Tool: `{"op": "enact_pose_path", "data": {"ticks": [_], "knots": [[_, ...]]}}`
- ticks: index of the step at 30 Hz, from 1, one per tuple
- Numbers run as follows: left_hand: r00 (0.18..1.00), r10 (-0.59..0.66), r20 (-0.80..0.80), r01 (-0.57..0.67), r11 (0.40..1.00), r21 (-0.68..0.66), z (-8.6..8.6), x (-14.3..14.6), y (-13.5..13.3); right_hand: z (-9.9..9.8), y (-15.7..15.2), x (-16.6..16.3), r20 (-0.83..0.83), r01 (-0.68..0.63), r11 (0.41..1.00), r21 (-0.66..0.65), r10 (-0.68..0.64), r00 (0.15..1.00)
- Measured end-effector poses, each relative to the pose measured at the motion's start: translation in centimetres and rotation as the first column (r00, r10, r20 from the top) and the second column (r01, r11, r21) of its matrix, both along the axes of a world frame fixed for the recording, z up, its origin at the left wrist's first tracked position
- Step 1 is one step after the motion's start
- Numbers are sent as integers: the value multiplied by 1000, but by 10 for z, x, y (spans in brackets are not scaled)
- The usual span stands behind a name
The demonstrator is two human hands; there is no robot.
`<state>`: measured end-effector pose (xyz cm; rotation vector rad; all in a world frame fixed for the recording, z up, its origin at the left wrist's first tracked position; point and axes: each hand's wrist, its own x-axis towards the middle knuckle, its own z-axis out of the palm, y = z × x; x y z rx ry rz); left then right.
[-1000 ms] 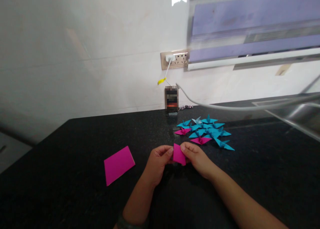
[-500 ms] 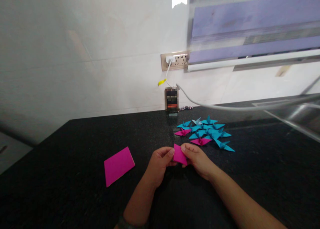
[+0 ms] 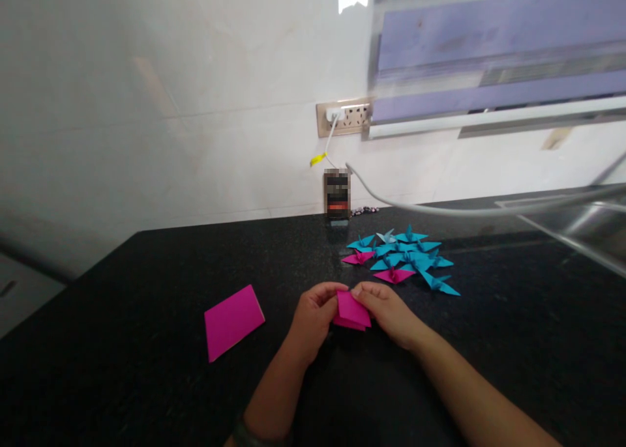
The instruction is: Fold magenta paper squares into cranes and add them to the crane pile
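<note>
A small folded sheet of pink origami paper (image 3: 353, 310) is held between my two hands, just above the black counter. My left hand (image 3: 315, 313) grips its left side, the thumb on top and the fingers curled behind. At the upper right edge, my right hand (image 3: 386, 307) pinches the paper between thumb and fingers. Its layers stand slightly apart along the lower edge. Beyond my hands lies a cluster of blue paper cranes (image 3: 411, 258), with a pink paper crane (image 3: 394, 275) at its near side. To the left, a stack of pink paper (image 3: 233, 323) lies flat.
Against the wall leans a phone (image 3: 337, 193), its screen blurred out. A white cable (image 3: 415, 207) runs from there toward the right. The wall socket (image 3: 345, 117) has a charger plugged in. At the far right is a metal sink edge (image 3: 572, 238).
The paper between my hands has been turned, and its layers now show apart at the lower edge. My left fingers have moved up along its top edge.
</note>
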<state>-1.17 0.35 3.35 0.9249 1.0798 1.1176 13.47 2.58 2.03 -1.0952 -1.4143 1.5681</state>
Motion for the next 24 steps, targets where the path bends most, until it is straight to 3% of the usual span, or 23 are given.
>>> {"op": "enact_pose_path", "data": {"ticks": [2, 4, 6, 8, 11, 15, 24], "knots": [[998, 25, -60, -27, 999, -34, 1, -1, 1, 2, -1, 3, 107, 47, 972, 231, -73, 992], [987, 71, -145, -82, 994, -72, 1, -1, 2, 4, -3, 5, 170, -3, 893, 450, -82, 982], [965, 97, -245, -120, 989, -81, -1, -1, 4, 4, -4, 7, 254, -97, 809, 580, -67, 965], [951, 71, -301, -97, 992, -74, -4, -2, 5, 3, -3, 6, 332, -153, 766, 625, -83, 940], [969, -14, -247, -9, 996, -91, -7, -2, 4, 0, -1, 3, 353, -83, 822, 564, -149, 924], [990, -94, -103, 83, 990, -110, -6, -5, 2, -1, 2, 1, 247, 70, 927, 368, -170, 954], [988, -144, -59, 133, 979, -154, -8, -11, 2, -1, 4, 5, 138, 111, 969, 220, -143, 980]]}}
